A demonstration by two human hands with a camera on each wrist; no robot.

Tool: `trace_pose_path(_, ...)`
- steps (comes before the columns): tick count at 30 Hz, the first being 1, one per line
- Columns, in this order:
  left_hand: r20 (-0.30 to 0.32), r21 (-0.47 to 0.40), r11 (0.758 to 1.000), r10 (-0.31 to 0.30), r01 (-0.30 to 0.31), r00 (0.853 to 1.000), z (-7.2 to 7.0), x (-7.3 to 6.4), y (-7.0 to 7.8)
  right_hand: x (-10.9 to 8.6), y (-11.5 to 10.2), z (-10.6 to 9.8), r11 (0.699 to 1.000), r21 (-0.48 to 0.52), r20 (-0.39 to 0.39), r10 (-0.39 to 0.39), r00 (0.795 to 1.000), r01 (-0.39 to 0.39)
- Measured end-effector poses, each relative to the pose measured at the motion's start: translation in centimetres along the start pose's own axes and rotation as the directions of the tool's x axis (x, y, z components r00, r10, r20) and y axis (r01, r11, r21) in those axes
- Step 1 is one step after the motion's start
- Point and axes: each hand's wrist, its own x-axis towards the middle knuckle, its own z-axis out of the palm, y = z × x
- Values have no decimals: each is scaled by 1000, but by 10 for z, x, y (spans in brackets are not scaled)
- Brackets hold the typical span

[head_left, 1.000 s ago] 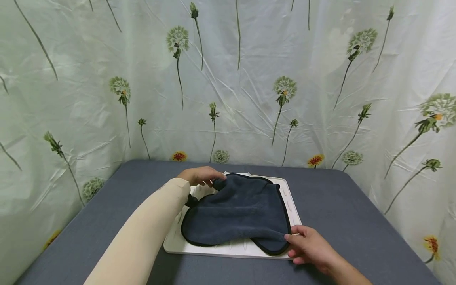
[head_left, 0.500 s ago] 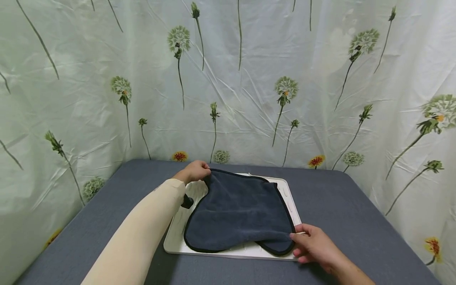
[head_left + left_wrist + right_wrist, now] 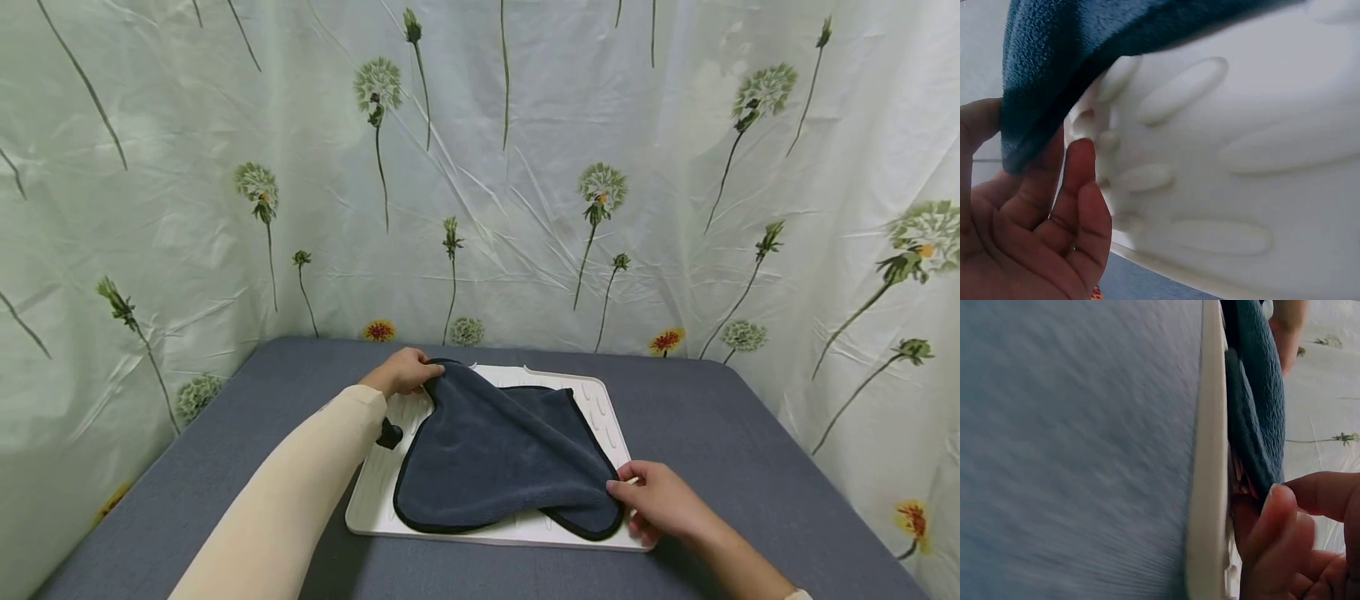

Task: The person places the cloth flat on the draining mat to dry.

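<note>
- one dark blue cloth (image 3: 495, 475), black-bound along the edge; laid over a white tray (image 3: 371, 504), not flat, with ribbed tray surface showing at left, along the far side and at right.
- one left hand (image 3: 405, 372), at the far left; thumb and forefinger pinching a cloth corner, lifted off the tray in the left wrist view; lower fingers loosely bent, contact behind the fabric not tellable.
- one right hand (image 3: 652, 497), at the near right; thumb and forefinger pinching the cloth's edge beside the tray's near right corner; other fingers bent, touch on the rim not tellable.
- governing relation, by judgement: the diagonal between both pinches, far left to near right, marked by a long ridge in the cloth.
- bulk of cloth: right of and nearer than the left fingers, left of the right fingers.
- free far right corner: beyond the right fingers, across from the left; seemingly nearer the right hand.
- one small overlapped flap at the near right, just beside the right hand.
- one grey-blue table (image 3: 712, 425), beneath the tray.
</note>
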Motion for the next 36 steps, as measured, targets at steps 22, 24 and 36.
trace_pose_path(22,149,-281,951,173,-127,974,8,-17,-22,80,-40,3,934,-351,-162,-133,978,69)
trace_pose_path(24,149,-283,947,199,-151,969,9,-19,-22,87,-42,5,946,-316,-149,-131,980,78)
trace_pose_path(36,85,-267,952,176,-147,981,15,-22,-16,128,-49,10,959,211,-31,199,980,-188)
